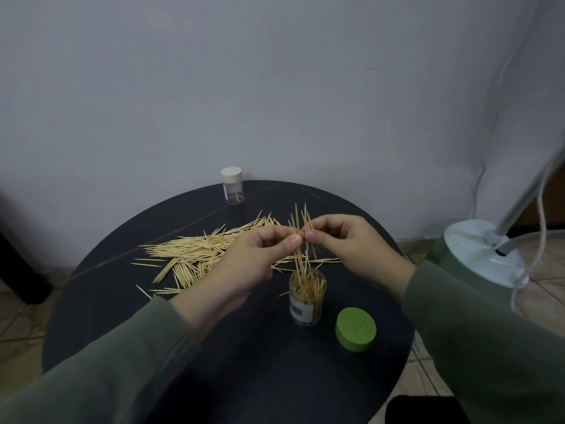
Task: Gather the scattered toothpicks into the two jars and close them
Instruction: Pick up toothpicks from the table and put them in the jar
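Hands: left hand and right hand pinch one upright toothpick bundle; tips over open jar
Advice: square bundle; lower straight; then release

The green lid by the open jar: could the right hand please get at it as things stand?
Probably yes, once freed: the green lid lies uncovered beside the jar, but the right hand now pinches a toothpick bundle.
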`<state>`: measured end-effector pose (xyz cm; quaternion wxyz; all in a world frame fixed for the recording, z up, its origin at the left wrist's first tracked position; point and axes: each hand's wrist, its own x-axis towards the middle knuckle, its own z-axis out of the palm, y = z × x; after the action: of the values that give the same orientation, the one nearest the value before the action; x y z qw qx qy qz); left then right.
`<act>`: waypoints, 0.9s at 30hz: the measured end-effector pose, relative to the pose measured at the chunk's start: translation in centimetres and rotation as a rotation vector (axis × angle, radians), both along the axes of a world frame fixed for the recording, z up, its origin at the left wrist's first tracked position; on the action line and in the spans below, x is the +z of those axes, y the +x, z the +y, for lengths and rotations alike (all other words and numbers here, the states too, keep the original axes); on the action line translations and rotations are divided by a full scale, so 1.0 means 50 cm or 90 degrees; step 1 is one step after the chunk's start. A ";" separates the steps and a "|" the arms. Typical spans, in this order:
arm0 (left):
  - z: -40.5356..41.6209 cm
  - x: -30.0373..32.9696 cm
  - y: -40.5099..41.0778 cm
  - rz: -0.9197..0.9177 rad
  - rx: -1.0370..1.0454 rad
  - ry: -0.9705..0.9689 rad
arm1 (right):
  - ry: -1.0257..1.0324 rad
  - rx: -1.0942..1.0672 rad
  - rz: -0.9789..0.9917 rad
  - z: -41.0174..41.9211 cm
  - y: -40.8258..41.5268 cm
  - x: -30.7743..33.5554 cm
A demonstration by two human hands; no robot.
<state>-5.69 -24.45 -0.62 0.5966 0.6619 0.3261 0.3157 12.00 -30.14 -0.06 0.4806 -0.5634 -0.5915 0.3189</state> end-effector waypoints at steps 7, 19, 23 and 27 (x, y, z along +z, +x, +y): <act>0.016 -0.011 -0.013 0.065 -0.101 0.088 | -0.062 0.033 -0.005 -0.012 0.008 -0.008; 0.034 0.005 -0.025 0.187 -0.148 0.201 | -0.151 0.056 -0.105 -0.025 0.019 -0.011; 0.032 0.013 -0.032 0.207 -0.078 0.302 | -0.123 0.067 -0.152 -0.026 0.023 -0.004; 0.033 0.010 -0.035 0.263 -0.083 0.530 | -0.149 0.091 -0.221 -0.027 0.039 0.010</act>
<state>-7.46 -22.78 -0.11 0.2214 0.9129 0.2414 0.2435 13.94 -31.51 0.43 0.2790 -0.6187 -0.6627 0.3164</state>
